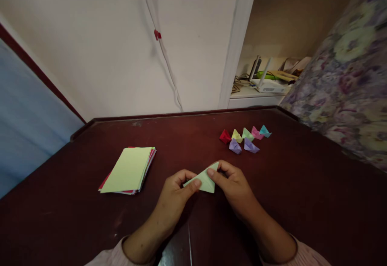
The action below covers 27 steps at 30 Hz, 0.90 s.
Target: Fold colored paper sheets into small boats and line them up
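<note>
Pinching a folded pale green paper [204,180] between them near the table's [302,201] front edge, left hand [175,193] and right hand [232,185] each grip one end.

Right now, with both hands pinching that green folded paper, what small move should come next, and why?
Probably press the fold flat against the table. The left hand and right hand each pinch an end of the pale green paper, which looks half-folded into a triangle, unlike the seven finished pieces beyond. A sharp crease likely comes first.
</note>
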Tool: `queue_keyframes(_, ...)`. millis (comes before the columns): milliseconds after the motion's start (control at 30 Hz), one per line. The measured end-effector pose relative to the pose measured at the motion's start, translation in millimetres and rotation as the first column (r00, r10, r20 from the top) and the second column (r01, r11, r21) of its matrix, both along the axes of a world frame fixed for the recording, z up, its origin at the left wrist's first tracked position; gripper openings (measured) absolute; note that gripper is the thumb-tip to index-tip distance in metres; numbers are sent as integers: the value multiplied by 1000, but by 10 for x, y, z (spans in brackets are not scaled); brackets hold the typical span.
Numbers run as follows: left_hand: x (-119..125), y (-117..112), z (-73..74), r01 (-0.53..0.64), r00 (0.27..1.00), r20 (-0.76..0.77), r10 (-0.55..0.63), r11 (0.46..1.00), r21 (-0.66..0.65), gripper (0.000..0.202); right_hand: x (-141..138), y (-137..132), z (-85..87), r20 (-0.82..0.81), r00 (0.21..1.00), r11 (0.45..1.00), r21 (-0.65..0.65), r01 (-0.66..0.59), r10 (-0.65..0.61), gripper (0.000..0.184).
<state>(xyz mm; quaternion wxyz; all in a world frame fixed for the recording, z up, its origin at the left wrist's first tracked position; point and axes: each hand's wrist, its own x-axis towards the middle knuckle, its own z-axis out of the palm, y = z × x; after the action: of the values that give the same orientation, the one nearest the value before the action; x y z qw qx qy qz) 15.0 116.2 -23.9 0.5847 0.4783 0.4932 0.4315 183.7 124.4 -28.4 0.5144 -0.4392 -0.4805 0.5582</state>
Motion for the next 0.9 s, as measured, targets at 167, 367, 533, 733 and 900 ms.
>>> queue_keyframes(167,3,-8,-30,-38,993,113,41,999,-25,21,15,6,13,-65,996,998,-17,59,-60,33)
queue_keyframes(367,13,4,-10,-84,979,183,88,996,-33,21,0,-16,40,-85,994,998,-7,64,-64,31)
queue_keyframes(533,-21,-15,35,-180,983,50,176,979,95,15,21,-6,-11,5,975,960,177,216,-220,39)
queue_keyframes(733,-34,-64,97,-208,947,-134,291,877,434,7,23,-92,3,316,751,629,759,166,-579,22)
queue_keyframes(900,-39,-70,76,-176,914,-213,344,812,556,9,-8,-123,25,410,675,547,837,-10,-614,23)
